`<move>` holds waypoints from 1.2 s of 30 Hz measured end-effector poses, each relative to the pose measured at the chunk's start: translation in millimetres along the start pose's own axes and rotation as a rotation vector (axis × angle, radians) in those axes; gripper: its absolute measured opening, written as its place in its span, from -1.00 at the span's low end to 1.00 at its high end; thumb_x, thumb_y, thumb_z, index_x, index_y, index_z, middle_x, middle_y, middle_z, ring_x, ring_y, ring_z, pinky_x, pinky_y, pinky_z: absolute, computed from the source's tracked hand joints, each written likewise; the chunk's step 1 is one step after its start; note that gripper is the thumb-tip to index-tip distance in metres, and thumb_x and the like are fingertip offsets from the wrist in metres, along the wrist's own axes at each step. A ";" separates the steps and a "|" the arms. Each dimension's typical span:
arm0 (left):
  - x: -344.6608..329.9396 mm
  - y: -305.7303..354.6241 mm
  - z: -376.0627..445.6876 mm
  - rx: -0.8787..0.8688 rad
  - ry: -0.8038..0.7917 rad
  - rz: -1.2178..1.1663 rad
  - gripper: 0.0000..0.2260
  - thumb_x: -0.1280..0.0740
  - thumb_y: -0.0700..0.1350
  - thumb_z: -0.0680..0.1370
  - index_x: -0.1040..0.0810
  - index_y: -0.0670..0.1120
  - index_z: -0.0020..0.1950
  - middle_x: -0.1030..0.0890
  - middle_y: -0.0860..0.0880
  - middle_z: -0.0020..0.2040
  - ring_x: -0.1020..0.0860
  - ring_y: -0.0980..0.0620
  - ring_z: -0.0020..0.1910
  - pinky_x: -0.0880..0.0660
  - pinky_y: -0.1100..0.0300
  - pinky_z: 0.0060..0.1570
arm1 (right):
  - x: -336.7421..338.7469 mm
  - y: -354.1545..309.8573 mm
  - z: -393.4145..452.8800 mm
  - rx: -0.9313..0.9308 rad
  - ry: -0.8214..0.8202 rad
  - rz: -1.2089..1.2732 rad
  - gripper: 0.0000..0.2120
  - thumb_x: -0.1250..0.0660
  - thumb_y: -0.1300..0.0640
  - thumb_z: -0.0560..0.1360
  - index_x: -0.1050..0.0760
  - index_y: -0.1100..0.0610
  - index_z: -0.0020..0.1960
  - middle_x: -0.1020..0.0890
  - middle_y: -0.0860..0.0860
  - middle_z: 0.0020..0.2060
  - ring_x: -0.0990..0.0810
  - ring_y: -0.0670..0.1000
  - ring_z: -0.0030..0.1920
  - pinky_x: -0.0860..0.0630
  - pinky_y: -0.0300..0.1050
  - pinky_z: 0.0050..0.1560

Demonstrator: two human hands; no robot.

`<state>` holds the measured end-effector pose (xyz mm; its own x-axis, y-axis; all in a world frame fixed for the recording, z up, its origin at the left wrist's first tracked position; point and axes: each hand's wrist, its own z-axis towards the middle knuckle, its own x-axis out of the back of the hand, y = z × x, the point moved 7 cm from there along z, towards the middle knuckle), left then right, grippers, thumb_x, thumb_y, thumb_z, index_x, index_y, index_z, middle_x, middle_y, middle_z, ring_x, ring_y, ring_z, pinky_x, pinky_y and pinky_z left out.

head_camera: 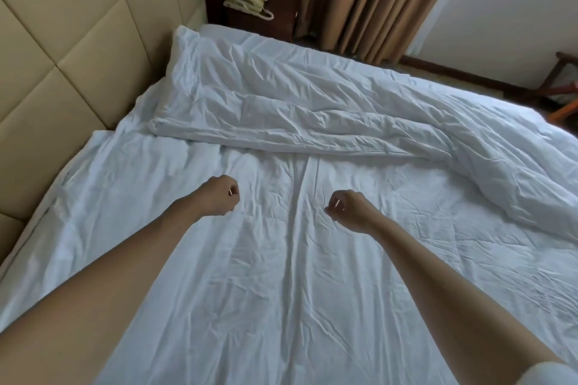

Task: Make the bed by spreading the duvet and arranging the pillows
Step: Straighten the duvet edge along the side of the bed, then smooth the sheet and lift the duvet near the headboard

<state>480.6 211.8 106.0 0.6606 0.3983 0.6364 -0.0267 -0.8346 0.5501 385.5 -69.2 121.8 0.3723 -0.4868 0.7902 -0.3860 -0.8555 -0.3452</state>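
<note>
The bed is cut off at the near and right edges. One duvet is seen, bunched on the bed's far half. Two hands are held over the sheet: left hand and right hand, fingers curled, nothing grasped.

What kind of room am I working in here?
Most likely a hotel bedroom. A large bed with all-white linen and a bunched duvet stands against a padded headboard, a corded phone sits on the dark nightstand, and long brown curtains hang beside it.
</note>
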 end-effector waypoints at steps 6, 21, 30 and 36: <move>25.7 -46.2 84.2 0.033 0.098 0.221 -0.82 -0.32 -0.04 0.53 -0.49 -0.05 0.10 -0.57 -0.03 0.09 -0.55 -0.06 0.03 -0.50 0.05 0.05 | -24.7 -11.9 99.2 0.027 -0.056 -0.035 -0.77 -0.33 -0.02 0.50 -0.45 -0.04 0.13 -0.57 -0.07 0.01 -0.54 -0.01 0.04 -0.53 -0.04 0.05; -0.1 -178.6 326.1 0.096 0.022 0.728 0.30 -0.62 0.05 0.26 0.45 0.16 0.49 0.40 -0.14 0.53 0.16 -0.37 0.53 -0.19 -0.31 0.41 | -54.3 32.0 373.9 -0.034 -0.040 -0.470 -0.17 -0.39 -0.13 0.47 -0.01 -0.07 0.59 -0.14 -0.01 0.56 -0.14 0.07 0.55 -0.06 0.21 0.50; -17.6 -191.6 412.9 -0.004 0.036 0.557 0.27 -0.69 -0.08 0.00 -0.03 0.10 0.56 0.01 -0.13 0.49 -0.40 -0.30 0.30 -0.49 -0.06 0.20 | -77.6 83.5 435.8 -0.001 0.361 -0.278 -0.81 -0.20 0.07 0.60 -0.54 0.05 0.12 -0.61 0.09 0.12 -0.54 0.20 0.18 -0.42 0.00 0.09; -12.4 -162.5 400.2 0.064 0.173 0.824 0.03 -0.66 -0.17 0.11 -0.18 -0.05 0.46 -0.24 -0.13 0.40 -0.40 -0.22 0.30 -0.51 -0.05 0.15 | -107.6 58.5 418.4 -0.076 0.277 -0.352 -0.52 0.09 -0.16 0.65 -0.53 0.06 0.14 -0.63 0.16 0.13 -0.57 0.20 0.17 -0.45 0.01 0.10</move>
<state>777.0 190.2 -207.7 0.3243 -0.2989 0.8975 -0.4032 -0.9019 -0.1547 675.9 -140.6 -195.3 0.2556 -0.0942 0.9622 -0.3410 -0.9401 -0.0015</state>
